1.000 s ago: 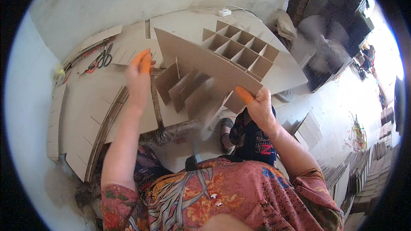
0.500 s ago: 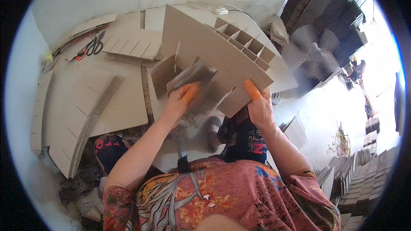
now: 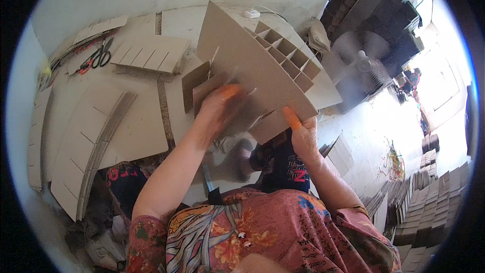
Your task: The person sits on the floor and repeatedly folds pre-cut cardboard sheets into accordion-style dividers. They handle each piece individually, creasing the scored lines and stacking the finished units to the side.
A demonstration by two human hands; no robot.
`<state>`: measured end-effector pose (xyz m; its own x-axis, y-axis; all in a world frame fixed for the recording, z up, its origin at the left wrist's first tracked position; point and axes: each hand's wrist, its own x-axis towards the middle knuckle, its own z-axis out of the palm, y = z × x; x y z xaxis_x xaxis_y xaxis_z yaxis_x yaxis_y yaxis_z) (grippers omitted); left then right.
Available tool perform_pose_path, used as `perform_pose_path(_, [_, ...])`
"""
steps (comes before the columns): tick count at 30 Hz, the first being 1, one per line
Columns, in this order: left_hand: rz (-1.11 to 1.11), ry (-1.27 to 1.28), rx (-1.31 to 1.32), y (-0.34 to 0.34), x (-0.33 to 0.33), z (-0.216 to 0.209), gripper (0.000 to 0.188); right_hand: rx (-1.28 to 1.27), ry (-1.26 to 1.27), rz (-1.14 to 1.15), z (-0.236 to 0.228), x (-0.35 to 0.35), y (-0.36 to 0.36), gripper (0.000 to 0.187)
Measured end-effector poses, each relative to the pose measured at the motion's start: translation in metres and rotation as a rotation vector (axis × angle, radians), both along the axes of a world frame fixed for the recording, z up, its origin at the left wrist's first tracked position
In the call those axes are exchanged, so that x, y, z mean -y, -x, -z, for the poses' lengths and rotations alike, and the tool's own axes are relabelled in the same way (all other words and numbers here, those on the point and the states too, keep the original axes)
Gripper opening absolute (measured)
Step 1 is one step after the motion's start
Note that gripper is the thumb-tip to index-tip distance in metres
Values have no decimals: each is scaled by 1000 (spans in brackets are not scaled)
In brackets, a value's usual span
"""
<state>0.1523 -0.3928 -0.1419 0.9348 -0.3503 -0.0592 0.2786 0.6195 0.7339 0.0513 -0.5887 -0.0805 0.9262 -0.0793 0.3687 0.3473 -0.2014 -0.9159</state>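
A large grey-brown cardboard sheet (image 3: 252, 55) is held tilted in front of me. My right hand (image 3: 305, 139) grips its lower right corner, with an orange finger cover on the thumb. At the sheet's left side, my left hand (image 3: 222, 106) is closed on a smaller cardboard divider (image 3: 204, 88), which stands crosswise to the sheet; motion blurs its fingers. Another small divider (image 3: 192, 91) stands beside it, crosswise too. Whether the held divider is seated in a slot I cannot tell. Beyond the sheet, an assembled cardboard grid (image 3: 287, 46) with several cells lies on the work surface.
Slotted cardboard strips lie in a stack (image 3: 149, 53) at the back and in a long pile (image 3: 96, 146) on the left. Scissors (image 3: 103, 55) rest at the far left. A fan (image 3: 361, 63) stands at the right, near tall dark stacks (image 3: 384, 25). More cardboard piles (image 3: 429, 212) fill the lower right.
The small divider in my left hand has swung from a blurred tilt to standing alongside the other divider. The large sheet has shifted slightly; my right hand keeps its corner.
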Motion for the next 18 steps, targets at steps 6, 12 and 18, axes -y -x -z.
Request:
perform_pose_path(6, [49, -14, 86, -8, 1, 6, 35, 48, -11, -44, -1, -3, -2, 25])
perform_pose_path(12, [136, 89, -50, -9, 10, 21, 36, 48, -38, -45, 0, 6, 3, 23])
perform_pose_path(18, [131, -81, 72, -31, 31, 2, 37, -73, -194, -140, 7, 11, 3, 22])
